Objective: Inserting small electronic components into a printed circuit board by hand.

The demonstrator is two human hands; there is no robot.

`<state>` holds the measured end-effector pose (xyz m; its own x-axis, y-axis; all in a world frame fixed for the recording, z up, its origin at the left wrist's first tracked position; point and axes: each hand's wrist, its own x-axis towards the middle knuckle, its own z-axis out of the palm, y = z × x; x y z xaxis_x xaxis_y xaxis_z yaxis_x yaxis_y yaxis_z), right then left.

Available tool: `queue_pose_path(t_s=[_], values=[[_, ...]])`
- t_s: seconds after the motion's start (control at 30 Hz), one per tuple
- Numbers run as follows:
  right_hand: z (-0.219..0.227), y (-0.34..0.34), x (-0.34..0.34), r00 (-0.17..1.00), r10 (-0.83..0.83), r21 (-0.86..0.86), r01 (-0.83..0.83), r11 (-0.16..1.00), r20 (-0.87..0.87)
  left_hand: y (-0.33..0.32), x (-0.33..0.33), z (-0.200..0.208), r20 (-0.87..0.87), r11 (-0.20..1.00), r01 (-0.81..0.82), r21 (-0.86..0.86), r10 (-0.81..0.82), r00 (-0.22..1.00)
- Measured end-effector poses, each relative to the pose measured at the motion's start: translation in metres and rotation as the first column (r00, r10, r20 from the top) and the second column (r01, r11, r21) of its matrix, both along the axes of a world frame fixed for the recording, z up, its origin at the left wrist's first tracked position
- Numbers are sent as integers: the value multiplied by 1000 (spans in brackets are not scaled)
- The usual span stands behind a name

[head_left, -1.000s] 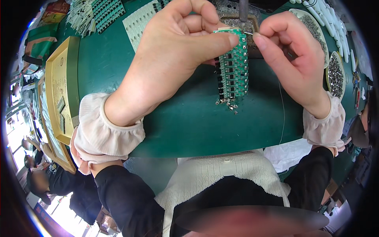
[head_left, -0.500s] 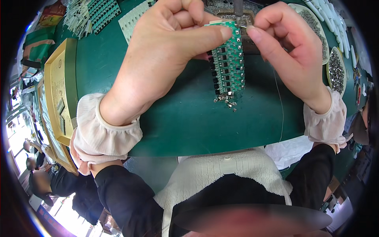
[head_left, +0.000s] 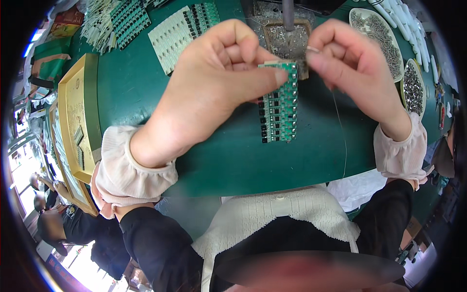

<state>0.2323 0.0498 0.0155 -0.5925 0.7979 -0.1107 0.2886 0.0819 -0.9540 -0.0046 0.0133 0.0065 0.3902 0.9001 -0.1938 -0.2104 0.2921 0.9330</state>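
Note:
My left hand [head_left: 219, 82] pinches the top of a narrow green circuit board strip [head_left: 279, 104] that hangs down over the green table [head_left: 233, 160]. The strip carries several small black parts. My right hand [head_left: 352, 63] is to the right of the strip's top end, with thumb and finger pinched on a thin solder wire [head_left: 340, 131] that trails down toward me. Both hands are just in front of a dark metal solder stand [head_left: 287, 39] with a vertical rod.
More green and white circuit board panels [head_left: 180, 29] lie at the far left of the table. Two oval dishes of small metal parts [head_left: 384, 34] sit at the far right. A yellow tray [head_left: 78, 117] stands at the left edge. Other people are seated at the lower left.
Both hands have lifted the strip slightly up and toward the solder stand. The right hand's pinch has drawn a little away from the strip's top.

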Motion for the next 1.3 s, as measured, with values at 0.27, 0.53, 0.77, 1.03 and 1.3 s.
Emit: queue_pose_path(t_s=[0.27, 0.53, 0.77, 1.03, 1.3], values=[[0, 4, 7, 989, 140, -71, -142, 987, -37, -11, 8, 6, -71, 995, -39, 93, 46, 996], [8, 1, 8, 967, 248, 296, -220, 930, -62, -29, -2, 16, -380, 745, 146, 651, 154, 912], [19, -8, 9, 916, 393, 661, -244, 710, -83, -42, 6, 19, -295, 315, 199, 928, 293, 909], [10, -12, 7, 949, 309, 713, -174, 679, -64, -36, -3, 6, -374, 223, 311, 924, 355, 857], [15, 3, 31, 951, 149, 56, -170, 984, 270, -28, -4, -17, -283, -12, 329, 944, 485, 828]])
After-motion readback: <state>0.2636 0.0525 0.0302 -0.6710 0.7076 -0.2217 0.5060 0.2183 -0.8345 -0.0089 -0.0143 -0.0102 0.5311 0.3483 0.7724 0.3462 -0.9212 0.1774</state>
